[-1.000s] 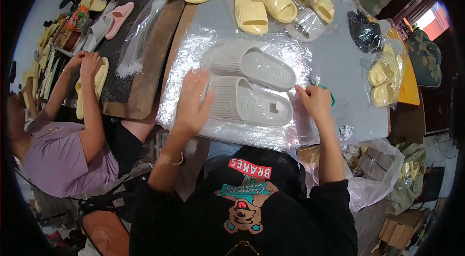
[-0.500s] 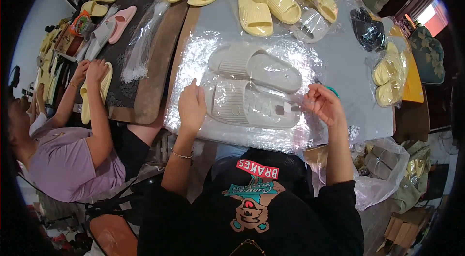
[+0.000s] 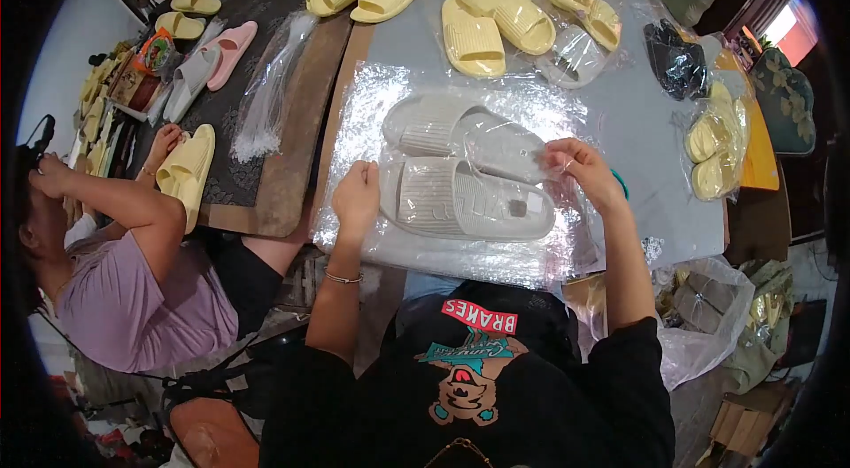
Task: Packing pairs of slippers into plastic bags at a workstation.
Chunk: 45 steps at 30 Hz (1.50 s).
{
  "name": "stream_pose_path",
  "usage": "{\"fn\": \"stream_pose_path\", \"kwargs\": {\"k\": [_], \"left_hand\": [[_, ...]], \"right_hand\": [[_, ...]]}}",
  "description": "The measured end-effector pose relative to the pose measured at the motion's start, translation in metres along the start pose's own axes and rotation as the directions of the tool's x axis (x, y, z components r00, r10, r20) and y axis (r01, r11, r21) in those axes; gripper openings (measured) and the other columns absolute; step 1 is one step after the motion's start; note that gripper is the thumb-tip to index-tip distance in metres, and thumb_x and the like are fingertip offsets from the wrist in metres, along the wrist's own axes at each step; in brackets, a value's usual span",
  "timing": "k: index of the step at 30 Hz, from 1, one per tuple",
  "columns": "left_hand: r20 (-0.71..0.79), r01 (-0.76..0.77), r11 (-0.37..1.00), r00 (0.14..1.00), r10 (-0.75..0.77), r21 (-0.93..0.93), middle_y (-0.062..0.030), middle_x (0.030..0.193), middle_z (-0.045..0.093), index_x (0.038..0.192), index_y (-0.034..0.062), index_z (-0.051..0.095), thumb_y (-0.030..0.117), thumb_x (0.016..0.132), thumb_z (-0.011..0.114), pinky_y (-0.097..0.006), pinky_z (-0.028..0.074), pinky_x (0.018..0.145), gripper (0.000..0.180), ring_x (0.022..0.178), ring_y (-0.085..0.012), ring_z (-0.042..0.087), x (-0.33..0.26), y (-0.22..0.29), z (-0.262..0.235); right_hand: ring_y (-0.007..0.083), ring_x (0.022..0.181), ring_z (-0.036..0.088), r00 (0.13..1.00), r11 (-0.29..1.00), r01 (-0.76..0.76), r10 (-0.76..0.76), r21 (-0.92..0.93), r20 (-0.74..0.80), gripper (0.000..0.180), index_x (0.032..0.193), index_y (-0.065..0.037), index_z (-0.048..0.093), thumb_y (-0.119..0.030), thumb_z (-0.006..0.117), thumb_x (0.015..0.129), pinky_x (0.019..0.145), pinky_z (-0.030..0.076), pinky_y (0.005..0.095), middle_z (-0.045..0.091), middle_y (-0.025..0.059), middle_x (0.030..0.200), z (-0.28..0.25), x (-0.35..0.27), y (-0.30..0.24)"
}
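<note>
A pair of light grey slippers (image 3: 434, 193) lies side by side inside a clear plastic bag (image 3: 496, 169), toes pointing left. Beneath it is a shiny stack of clear plastic sheets (image 3: 367, 94) on the grey tabletop. My left hand (image 3: 356, 195) is closed beside the left end of the slippers, its fingertips pinching the bag's film. At the right end, my right hand (image 3: 586, 171) pinches the clear film between thumb and fingers, near the upper slipper's heel. A green band circles the right wrist.
Yellow slippers (image 3: 474, 38), some bagged, lie along the table's far side. Bagged black slippers (image 3: 675, 61) and more yellow pairs (image 3: 708, 149) sit at the right. On the dark table at left, a co-worker (image 3: 133, 282) has a hand at yellow slippers (image 3: 188, 171).
My left hand's fingers have closed on the bag's film. My right hand has moved inward and pinches it too. The co-worker's one arm has lifted away from the yellow slippers toward the head.
</note>
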<state>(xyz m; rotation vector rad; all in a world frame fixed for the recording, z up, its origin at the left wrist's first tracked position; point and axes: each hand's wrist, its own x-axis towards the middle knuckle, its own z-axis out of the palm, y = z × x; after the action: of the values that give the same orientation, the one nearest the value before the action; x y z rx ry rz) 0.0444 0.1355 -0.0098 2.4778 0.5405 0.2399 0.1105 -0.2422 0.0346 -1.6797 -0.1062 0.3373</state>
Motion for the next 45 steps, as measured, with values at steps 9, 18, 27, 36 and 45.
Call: {"fn": "stream_pose_path", "kwargs": {"k": [9, 18, 27, 36, 45], "left_hand": [[0.028, 0.019, 0.988, 1.000, -0.015, -0.155, -0.0139, 0.086, 0.067, 0.095, 0.0059, 0.062, 0.040, 0.092, 0.050, -0.044, 0.046, 0.070, 0.036, 0.083, -0.0358, 0.063, 0.004, -0.016, 0.005], [-0.207, 0.048, 0.999, 0.977, -0.046, 0.008, -0.0232, 0.090, 0.064, 0.101, 0.0069, 0.055, 0.029, 0.097, 0.041, -0.051, 0.044, 0.073, 0.027, 0.086, -0.0442, 0.060, 0.012, -0.006, -0.023], [-0.244, -0.132, 0.986, 0.957, 0.154, 0.105, -0.0213, 0.129, 0.049, 0.114, 0.0031, 0.054, 0.018, 0.090, 0.054, -0.046, 0.039, 0.092, 0.029, 0.117, -0.0370, 0.048, 0.010, -0.016, -0.042], [0.046, -0.607, 0.755, 0.786, 0.617, 0.248, -0.0212, 0.139, 0.041, 0.132, -0.0011, 0.044, 0.019, 0.086, 0.059, -0.048, 0.018, 0.112, 0.053, 0.134, -0.0367, 0.031, -0.008, 0.004, -0.016], [0.251, -0.652, 0.684, 0.758, 0.602, 0.326, -0.0139, 0.148, 0.033, 0.135, 0.0153, 0.046, 0.042, 0.084, 0.056, -0.071, 0.011, 0.101, 0.059, 0.138, -0.0339, 0.024, -0.005, -0.027, 0.010]], "right_hand": [[0.0296, 0.103, 0.056, 0.703, 0.307, 0.676, -0.541, -0.670, 0.462, 0.048, 0.113, -0.004, 0.060, -0.028, 0.073, 0.073, 0.089, 0.044, 0.0419, 0.060, 0.0144, 0.106, 0.101, 0.043, -0.030], [0.0328, 0.103, 0.050, 0.757, 0.324, 0.600, -0.524, -0.731, 0.390, 0.031, 0.091, -0.006, 0.066, -0.007, 0.066, 0.061, 0.085, 0.040, 0.0439, 0.059, 0.0122, 0.105, 0.096, 0.033, -0.006], [0.0366, 0.112, 0.048, 0.932, 0.494, 0.100, -0.351, -0.864, -0.093, 0.032, 0.105, -0.005, 0.068, -0.009, 0.065, 0.074, 0.097, 0.039, 0.0386, 0.055, 0.0183, 0.119, -0.097, -0.090, 0.001], [0.0285, 0.112, 0.053, 0.757, 0.690, 0.479, -0.638, -0.543, -0.143, 0.033, 0.111, 0.004, 0.060, -0.010, 0.059, 0.082, 0.092, 0.044, 0.0342, 0.056, 0.0187, 0.118, 0.057, -0.083, -0.113], [0.0342, 0.087, 0.055, 0.724, 0.497, 0.478, -0.690, -0.724, 0.004, 0.020, 0.077, 0.001, 0.063, -0.010, 0.066, 0.061, 0.074, 0.046, 0.0449, 0.057, 0.0166, 0.091, 0.195, 0.024, -0.001]]}}
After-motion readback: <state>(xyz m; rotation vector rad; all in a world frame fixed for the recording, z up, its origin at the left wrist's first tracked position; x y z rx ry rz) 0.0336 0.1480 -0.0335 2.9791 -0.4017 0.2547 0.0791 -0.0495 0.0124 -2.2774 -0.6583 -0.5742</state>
